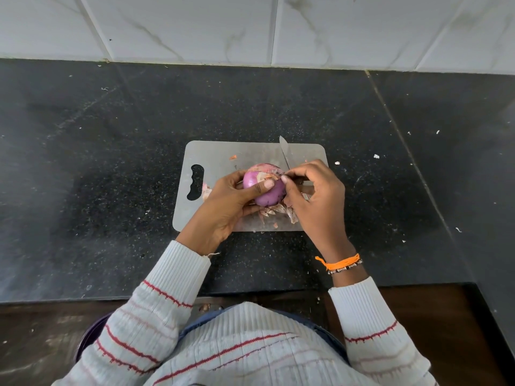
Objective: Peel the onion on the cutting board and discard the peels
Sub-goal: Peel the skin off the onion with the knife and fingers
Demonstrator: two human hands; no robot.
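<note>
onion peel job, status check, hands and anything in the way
Left hand grips onion above cutting board. Right hand pinches skin at its top, knife held too. Loose peels on board, not discarded.

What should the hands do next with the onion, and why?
Probably the right hand should pull the loose bit of peel it pinches off the onion, which the left hand holds steady. Dry skin shows on top.
</note>
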